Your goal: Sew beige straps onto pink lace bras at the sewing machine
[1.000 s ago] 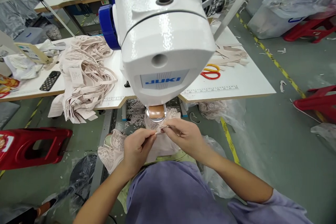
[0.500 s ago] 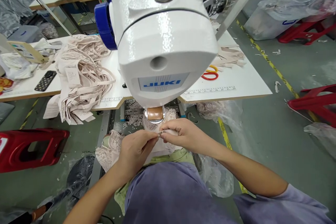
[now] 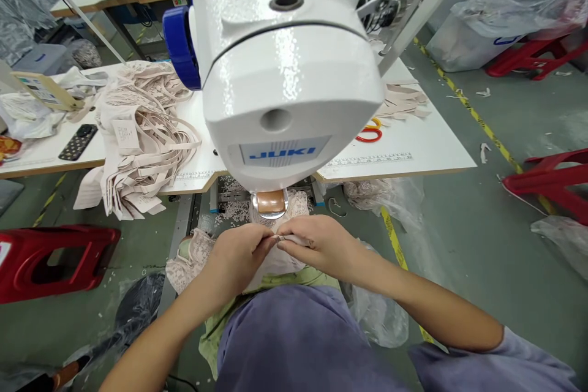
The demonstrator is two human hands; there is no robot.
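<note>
both hands meet just below the juki sewing machine (image 3: 285,73): left hand (image 3: 239,255) and right hand (image 3: 321,244) fingertips pinched on a small beige strap piece (image 3: 281,237), lying crosswise between them.

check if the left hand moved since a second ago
yes, slightly: the left hand has edged right toward the right hand; their fingertips now meet on the fabric strip just below the sewing machine

The white sewing machine (image 3: 285,67) is cut off by the top edge and hides the middle of the surface (image 3: 413,135) and half of the red scissors (image 3: 367,136). Fingertips of the left hand (image 3: 236,257) and right hand (image 3: 324,246) cover most of the pale strip (image 3: 281,237) in their grip.
</note>
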